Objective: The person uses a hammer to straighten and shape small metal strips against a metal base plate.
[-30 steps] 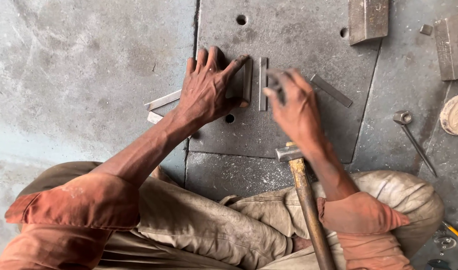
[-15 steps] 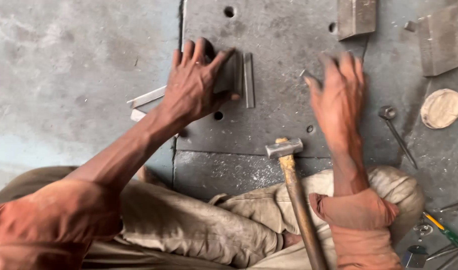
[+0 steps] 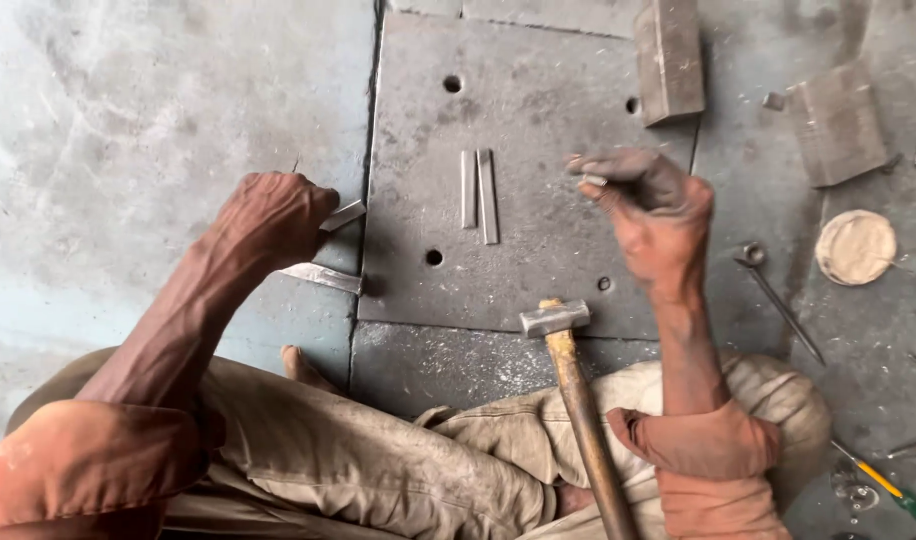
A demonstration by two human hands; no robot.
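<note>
My left hand (image 3: 273,220) is closed around a flat metal strip (image 3: 343,214) at the left edge of the dark steel plate (image 3: 538,90); a second strip (image 3: 323,277) lies just below it on the floor. My right hand (image 3: 648,200) is raised over the plate's right side, pinching a small metal piece (image 3: 594,181) between its fingertips. Two narrow metal bars (image 3: 478,192) lie side by side in the middle of the plate, apart from both hands. A hammer (image 3: 556,320) rests with its head on the plate's near edge, its wooden handle running back toward my lap.
A steel block (image 3: 670,58) stands at the plate's top right, another block (image 3: 836,122) further right. A round tan disc (image 3: 855,247), a bolt-like rod (image 3: 776,292) and a screwdriver (image 3: 893,490) lie on the floor at right. My folded legs fill the foreground.
My left hand left the two bars and moved left to grip the strip. My right hand closed from spread fingers into a pinch on the small piece.
</note>
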